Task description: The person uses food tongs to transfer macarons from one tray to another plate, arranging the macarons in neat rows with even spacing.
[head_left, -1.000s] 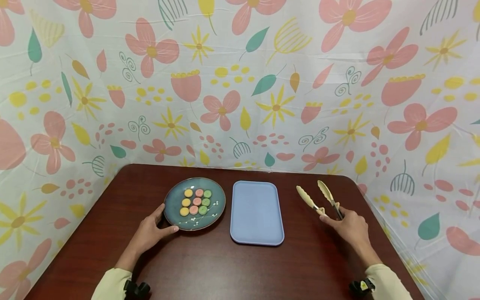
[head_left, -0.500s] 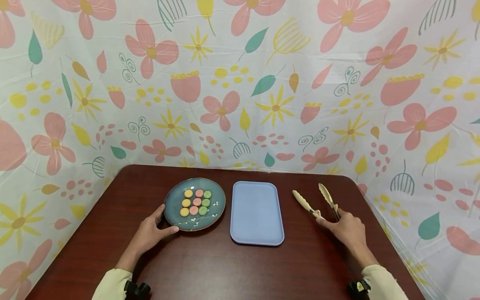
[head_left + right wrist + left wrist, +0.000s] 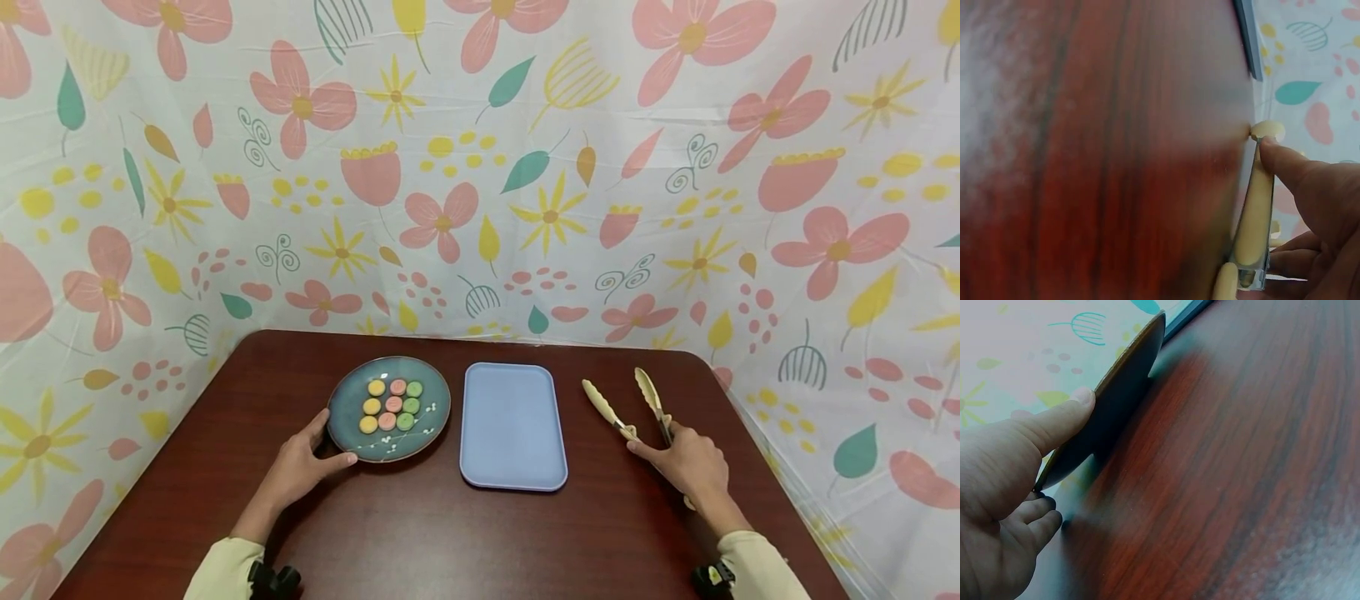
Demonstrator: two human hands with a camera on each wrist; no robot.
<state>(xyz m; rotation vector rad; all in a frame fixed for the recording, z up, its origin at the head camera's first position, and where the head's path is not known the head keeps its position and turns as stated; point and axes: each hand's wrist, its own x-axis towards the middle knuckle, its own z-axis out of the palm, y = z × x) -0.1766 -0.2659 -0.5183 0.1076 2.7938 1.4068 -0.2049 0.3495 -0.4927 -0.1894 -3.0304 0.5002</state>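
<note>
In the head view, a teal plate (image 3: 347,408) with white blossom decoration bears small round yellow, pink and green macaron-like sweets (image 3: 393,404) in rows. My left hand (image 3: 296,467) holds the plate's near left rim, thumb and fingers spread along it. The thumb lies on the edge of the plate (image 3: 1119,403) in the left wrist view. On the right, my right hand (image 3: 693,467) grips metal tongs with cream tips (image 3: 602,403); their arms stand apart with nothing between them. The right wrist view shows my thumb against one arm of the tongs (image 3: 1255,219).
A light blue rectangular tray (image 3: 513,425) lies between the plate and the tongs. All of this is on a dark reddish-brown wooden table (image 3: 450,542). A floral cloth (image 3: 480,167) hangs behind the table and along its sides.
My right hand has shifted slightly left, and the tongs' tips have moved left and a little nearer, their gap somewhat wider. My left hand and the plate stay in place.
</note>
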